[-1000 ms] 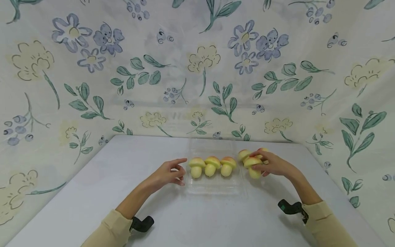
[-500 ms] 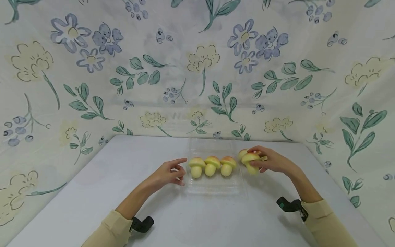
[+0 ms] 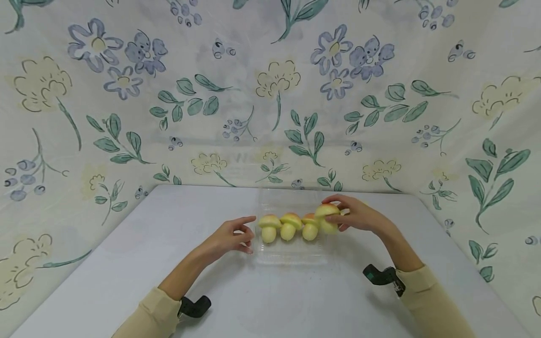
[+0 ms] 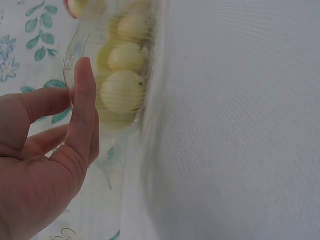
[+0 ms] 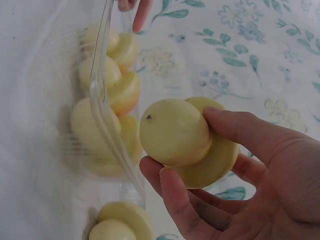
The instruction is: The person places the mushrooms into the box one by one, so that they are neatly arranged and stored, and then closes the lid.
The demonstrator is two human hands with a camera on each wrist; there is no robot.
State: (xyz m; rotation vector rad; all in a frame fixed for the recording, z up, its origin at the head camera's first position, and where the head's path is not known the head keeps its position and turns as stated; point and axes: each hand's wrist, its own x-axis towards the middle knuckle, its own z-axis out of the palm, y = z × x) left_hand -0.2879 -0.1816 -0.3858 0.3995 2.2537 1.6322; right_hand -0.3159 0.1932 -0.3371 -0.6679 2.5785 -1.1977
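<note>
I see the right hand (image 3: 357,213) pinching a yellow-green, red-blushed, mushroom-shaped piece (image 5: 172,132) at the right end of the clear, rectangular plastic box (image 3: 291,256), the left hand (image 3: 230,234) loose-fingered by its left end

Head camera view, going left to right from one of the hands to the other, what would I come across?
Left hand → first yellow mushroom → second yellow mushroom → third yellow mushroom → held mushroom → right hand.
</note>
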